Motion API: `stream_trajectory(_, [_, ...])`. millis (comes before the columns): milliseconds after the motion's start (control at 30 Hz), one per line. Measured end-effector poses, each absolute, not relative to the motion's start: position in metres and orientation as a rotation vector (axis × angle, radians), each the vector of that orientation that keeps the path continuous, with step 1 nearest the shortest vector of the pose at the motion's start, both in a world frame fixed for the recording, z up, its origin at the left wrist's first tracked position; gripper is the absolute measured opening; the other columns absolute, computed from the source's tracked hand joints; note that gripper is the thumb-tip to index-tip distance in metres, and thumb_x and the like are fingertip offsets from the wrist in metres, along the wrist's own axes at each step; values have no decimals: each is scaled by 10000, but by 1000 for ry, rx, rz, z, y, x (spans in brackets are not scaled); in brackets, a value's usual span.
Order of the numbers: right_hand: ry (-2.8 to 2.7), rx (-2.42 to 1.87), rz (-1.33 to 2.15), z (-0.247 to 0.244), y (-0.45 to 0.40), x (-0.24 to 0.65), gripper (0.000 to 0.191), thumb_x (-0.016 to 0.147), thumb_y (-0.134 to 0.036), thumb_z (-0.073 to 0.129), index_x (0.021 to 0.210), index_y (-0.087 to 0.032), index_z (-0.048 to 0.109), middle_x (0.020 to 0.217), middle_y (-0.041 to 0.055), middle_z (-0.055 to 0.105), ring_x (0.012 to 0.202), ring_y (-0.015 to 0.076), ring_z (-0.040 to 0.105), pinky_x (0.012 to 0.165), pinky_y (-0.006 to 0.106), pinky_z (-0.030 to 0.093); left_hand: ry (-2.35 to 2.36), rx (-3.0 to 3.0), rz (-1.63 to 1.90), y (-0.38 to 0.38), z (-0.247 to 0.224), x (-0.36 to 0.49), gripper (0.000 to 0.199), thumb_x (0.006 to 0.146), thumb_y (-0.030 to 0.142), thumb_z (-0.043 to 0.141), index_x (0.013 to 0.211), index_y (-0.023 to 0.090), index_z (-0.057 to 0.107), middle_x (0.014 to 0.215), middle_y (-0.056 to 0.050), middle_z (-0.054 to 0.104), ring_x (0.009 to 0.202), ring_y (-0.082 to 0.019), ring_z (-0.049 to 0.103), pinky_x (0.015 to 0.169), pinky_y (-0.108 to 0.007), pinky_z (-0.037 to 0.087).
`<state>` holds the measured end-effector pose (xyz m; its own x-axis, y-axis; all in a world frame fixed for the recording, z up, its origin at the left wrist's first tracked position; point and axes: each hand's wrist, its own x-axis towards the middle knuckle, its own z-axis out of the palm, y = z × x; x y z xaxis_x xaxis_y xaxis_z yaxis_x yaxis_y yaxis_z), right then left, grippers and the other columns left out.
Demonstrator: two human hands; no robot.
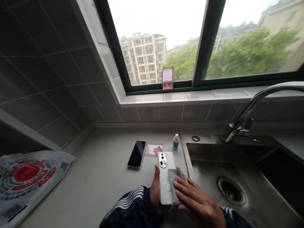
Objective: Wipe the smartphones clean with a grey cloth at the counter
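My left hand (155, 191) is closed around the left edge of a white smartphone (165, 172), its back and round-lens camera block turned up. A thin grey cloth (174, 182) lies over the phone's right side and hangs past its edge. My right hand (199, 198) holds that cloth against the phone with its fingers pressed together. On the counter beyond are a second phone (137, 154) with a dark screen, a clear phone case (150, 150) and a small pink sheet (157, 150). A small white-capped bottle (175, 142) with a blue label stands by the sink.
To the right is a steel sink (201, 169) with a drain (231, 191) and a curved faucet (242, 114). At the left a printed plastic bag (49, 158) lies on the counter (104, 158). A tiled wall and a dark-framed window (163, 90) rise behind.
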<state>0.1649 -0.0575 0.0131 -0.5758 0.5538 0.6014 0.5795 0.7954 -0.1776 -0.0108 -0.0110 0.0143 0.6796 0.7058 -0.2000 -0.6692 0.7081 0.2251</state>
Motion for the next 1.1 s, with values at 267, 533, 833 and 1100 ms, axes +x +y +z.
stream_trajectory(267, [-2295,-997,-5,2,-64,159,475,974,-218,487,1430,-90,451,1508,142,391,1406,262,346,1158,404,261,109,321,718,-13,8,-14,916,801,763,410,1377,54,479,1254,-193,612,1262,-299,491,1124,-402,237])
stream_trajectory(533, [-2233,-991,-27,5,-70,152,404,952,-127,463,1345,-80,549,1449,154,471,1383,244,377,1136,375,293,210,235,796,-14,3,-11,729,761,672,596,1236,120,636,1217,-141,658,1141,-267,585,1106,-392,298])
stream_trajectory(833, [-2211,-982,-65,2,-74,149,356,930,-124,494,1261,-102,624,1361,127,570,1354,226,414,1117,333,339,417,256,963,-10,3,-12,670,782,660,578,1138,102,680,1205,-129,662,1006,-240,618,1061,-416,368])
stream_trajectory(1100, [-2184,-1044,-46,5,-72,147,418,909,-137,526,1315,-52,575,1418,165,504,1380,249,376,1135,341,276,194,420,694,-18,1,-13,692,804,654,551,1249,129,622,1266,-143,628,1320,-274,456,1167,-383,203])
